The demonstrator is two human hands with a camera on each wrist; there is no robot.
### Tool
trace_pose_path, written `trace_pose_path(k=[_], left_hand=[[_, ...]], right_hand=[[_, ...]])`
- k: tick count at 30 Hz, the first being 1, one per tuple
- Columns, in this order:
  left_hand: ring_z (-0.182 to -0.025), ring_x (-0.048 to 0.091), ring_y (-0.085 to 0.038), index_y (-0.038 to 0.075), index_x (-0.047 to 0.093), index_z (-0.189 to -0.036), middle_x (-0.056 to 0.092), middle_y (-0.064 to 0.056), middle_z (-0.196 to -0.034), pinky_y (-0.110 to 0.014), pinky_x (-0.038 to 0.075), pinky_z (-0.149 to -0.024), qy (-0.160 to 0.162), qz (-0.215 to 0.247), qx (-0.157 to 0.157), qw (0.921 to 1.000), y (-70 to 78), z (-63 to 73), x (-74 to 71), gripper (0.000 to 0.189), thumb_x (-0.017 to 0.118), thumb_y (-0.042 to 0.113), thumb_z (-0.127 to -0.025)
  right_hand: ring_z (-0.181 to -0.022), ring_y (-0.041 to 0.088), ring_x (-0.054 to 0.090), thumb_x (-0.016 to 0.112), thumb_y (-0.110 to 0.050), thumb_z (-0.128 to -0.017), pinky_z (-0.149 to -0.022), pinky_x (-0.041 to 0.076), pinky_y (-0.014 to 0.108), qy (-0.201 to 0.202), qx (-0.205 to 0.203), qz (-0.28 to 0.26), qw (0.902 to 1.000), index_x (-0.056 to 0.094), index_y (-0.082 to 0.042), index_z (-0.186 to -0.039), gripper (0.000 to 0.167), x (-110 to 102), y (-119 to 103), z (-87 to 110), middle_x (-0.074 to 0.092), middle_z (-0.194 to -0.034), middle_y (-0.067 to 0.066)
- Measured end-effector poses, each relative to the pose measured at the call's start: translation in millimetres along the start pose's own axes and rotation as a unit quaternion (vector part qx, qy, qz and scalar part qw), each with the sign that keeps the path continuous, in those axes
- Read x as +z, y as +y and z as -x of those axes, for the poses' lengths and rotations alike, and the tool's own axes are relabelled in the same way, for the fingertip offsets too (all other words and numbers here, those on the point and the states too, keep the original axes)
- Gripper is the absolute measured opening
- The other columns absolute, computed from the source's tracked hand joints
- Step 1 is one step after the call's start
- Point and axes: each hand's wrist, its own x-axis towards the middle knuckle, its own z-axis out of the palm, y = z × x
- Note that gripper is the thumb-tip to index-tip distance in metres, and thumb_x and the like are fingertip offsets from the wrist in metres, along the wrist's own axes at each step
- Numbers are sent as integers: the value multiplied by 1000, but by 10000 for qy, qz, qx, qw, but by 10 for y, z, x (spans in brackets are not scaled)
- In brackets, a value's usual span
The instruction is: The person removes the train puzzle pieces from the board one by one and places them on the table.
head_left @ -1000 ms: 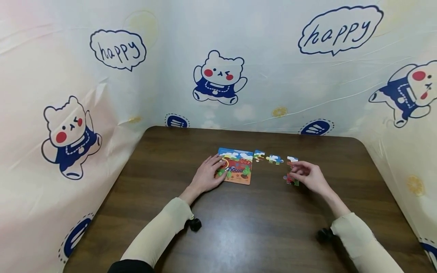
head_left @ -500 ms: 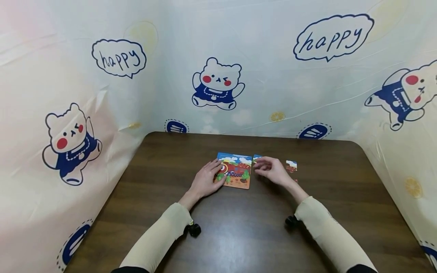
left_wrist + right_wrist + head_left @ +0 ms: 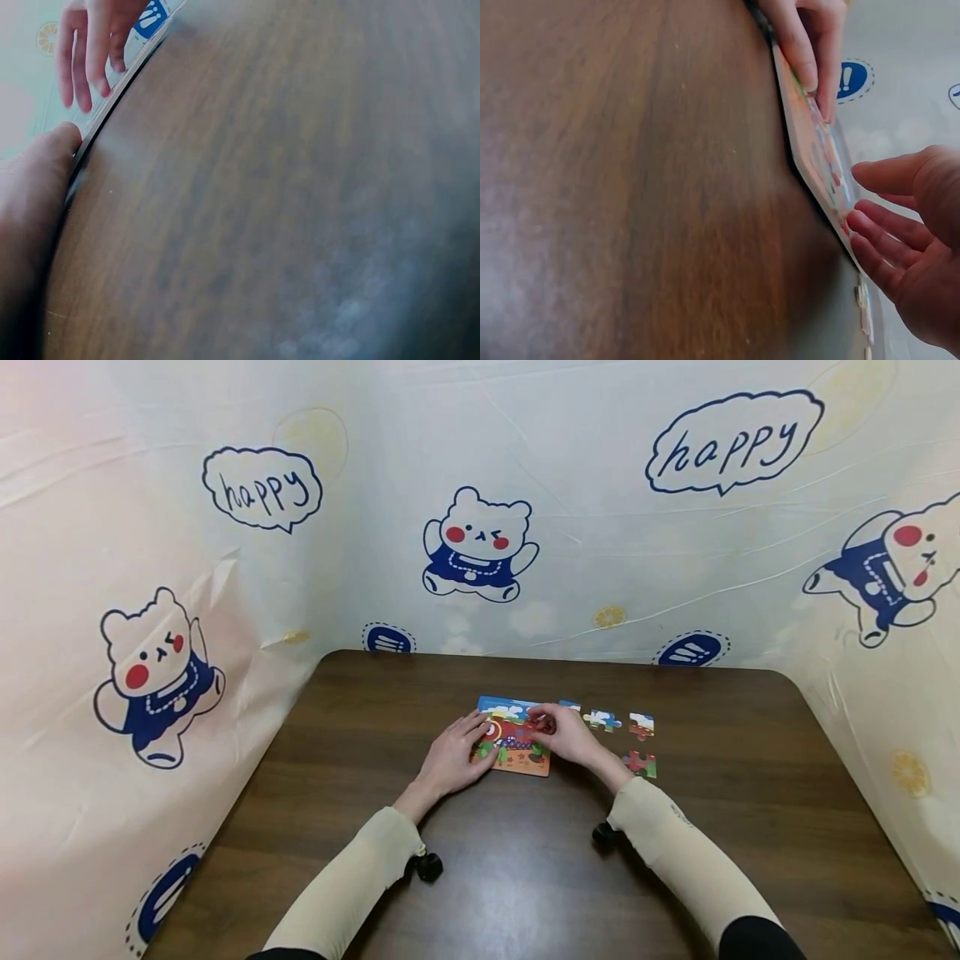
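Note:
A colourful jigsaw puzzle [image 3: 523, 763] in a flat tray lies on the brown table. My left hand [image 3: 452, 753] rests on its left side, fingers spread over the picture; in the right wrist view those fingers [image 3: 810, 71] press the surface. Above the puzzle's upper right part is my right hand [image 3: 567, 735], its fingertips close over the red area. In the right wrist view my right thumb and fingers [image 3: 889, 240] stand apart, with fingertips near the tray's edge. The left wrist view shows the right fingers [image 3: 96, 52] hanging down loosely. Part of the picture is hidden under both hands.
Loose puzzle pieces lie to the right: a blue-and-white one [image 3: 602, 720], a red-and-white one [image 3: 641, 725], and a red-and-green one [image 3: 640, 764]. Another piece [image 3: 570, 705] shows partly behind the right hand. A printed cloth [image 3: 600, 543] stands around the table.
My right hand has moved left from the loose pieces at the right to over the puzzle, uncovering the two rightmost pieces. My left hand stays on the puzzle. The head view has tilted slightly.

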Motion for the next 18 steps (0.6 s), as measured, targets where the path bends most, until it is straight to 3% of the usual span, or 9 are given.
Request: trace_pose_path(k=[4, 11, 18], left_hand=[[-157, 54, -31, 9, 67, -152, 61, -11, -163, -49, 42, -131, -3, -66, 44, 10000, -11, -7, -3, 63, 71, 49, -104], [-158, 52, -29, 10, 66, -153, 60, -10, -164, -47, 42, -132, -21, -150, 25, 9999, -24, -7, -8, 63, 69, 50, -105], [-158, 52, -31, 9, 66, -153, 60, -11, -164, -49, 41, -132, -28, -7, 24, 10000, -15, -7, -8, 63, 70, 49, -104]], right_hand=[[-112, 35, 72, 75, -5, -104, -100, 61, 52, -71, -45, 64, 9999, 69, 6, -140, 38, 42, 29, -42, 75, -131, 23], [-94, 22, 71, 75, -2, -102, -85, 60, 34, -106, -86, -176, 9998, 72, 7, -134, 33, 106, 20, -84, 77, -113, 19], [-84, 16, 67, 76, -5, -102, -75, 55, 26, -201, 81, -138, 9997, 73, 7, -134, 34, 154, -35, -71, 77, -103, 16]])
